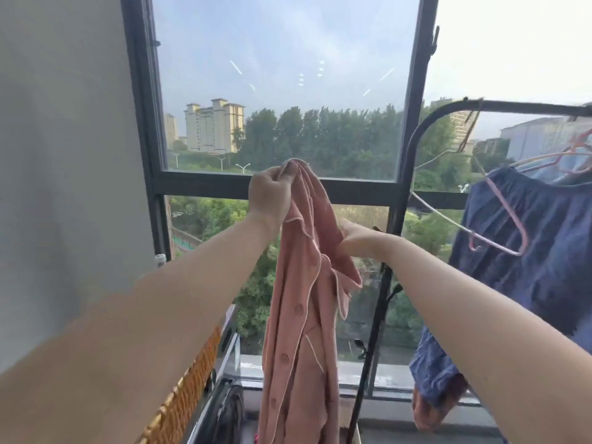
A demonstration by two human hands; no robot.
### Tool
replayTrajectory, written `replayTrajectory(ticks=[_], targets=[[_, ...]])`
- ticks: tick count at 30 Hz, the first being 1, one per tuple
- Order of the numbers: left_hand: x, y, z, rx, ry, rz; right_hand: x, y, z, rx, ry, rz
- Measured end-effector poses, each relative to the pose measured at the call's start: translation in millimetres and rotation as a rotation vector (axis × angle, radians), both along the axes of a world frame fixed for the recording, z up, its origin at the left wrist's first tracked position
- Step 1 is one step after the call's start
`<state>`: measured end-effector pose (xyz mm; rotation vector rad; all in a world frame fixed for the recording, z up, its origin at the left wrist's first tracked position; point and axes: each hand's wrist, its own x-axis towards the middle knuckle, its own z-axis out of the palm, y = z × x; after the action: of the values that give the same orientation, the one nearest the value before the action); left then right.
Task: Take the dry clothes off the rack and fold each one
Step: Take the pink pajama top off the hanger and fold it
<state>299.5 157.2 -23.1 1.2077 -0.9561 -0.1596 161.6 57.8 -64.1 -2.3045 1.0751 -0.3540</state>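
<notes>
Both hands are holding one pink pyjama shirt (301,315) up in front of the window (282,91), off the drying rack (423,123) standing to the right. The left hand (270,195) is clenching the bunched top edge, fingers curled tight round the cloth, and is sitting higher. The right hand (354,239) is lower and just to its right, gripping a fold near the collar, fingertips buried in fabric. The shirt is hanging straight down below both grips, long axis vertical, buttons showing. Spreading it for folding is, I'd judge, going to need the hands drawing apart sideways. A blue garment (528,251) is hanging on the rack's pink hanger (509,219)
</notes>
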Motion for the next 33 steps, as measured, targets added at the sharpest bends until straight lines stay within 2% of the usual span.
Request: replayTrajectory(ticks=[3,7,9,12,14,18,24,27,29,31,33], targets=[[31.6,27.7,-11.6,0.000,-0.107,0.164,41.4,11.9,-11.3,0.005,-0.032,0.055],[78.6,68.3,-31.3,0.089,-0.160,0.363,94.4,39.9,-13.6,0.205,-0.148,0.117],[101.9,91.2,-39.1,0.193,-0.163,0.512,123.0,55.6,-9.6,0.197,-0.177,0.139],[134.6,124.6,-51.7,0.452,-0.222,0.773,166.0,81.4,-1.7,0.184,-0.255,0.250],[155.6,149.2,-59.8,0.543,-0.217,0.841,193.5,100.8,2.0,0.196,-0.260,0.311],[188.2,207.9,-71.5,0.670,-0.085,0.706,247.3,148.1,-2.1,0.297,-0.281,0.427],[203.9,306.5,-82.8,0.778,0.066,0.219,297.7,228.9,-5.2,0.598,-0.297,0.550],[201.8,352.7,-82.4,0.823,0.079,0.219,302.4,274.7,-2.5,0.696,-0.260,0.652],[204.3,381.2,-83.0,0.676,0.181,0.285,300.3,299.1,-6.1,0.831,-0.301,0.738],[207.2,410.3,-85.4,0.408,0.358,0.248,293.2,319.4,-14.2,0.974,-0.339,0.884],[207.4,444.4,-91.1,0.229,0.501,0.200,287.1,347.2,-29.4,1.055,-0.370,1.088]])
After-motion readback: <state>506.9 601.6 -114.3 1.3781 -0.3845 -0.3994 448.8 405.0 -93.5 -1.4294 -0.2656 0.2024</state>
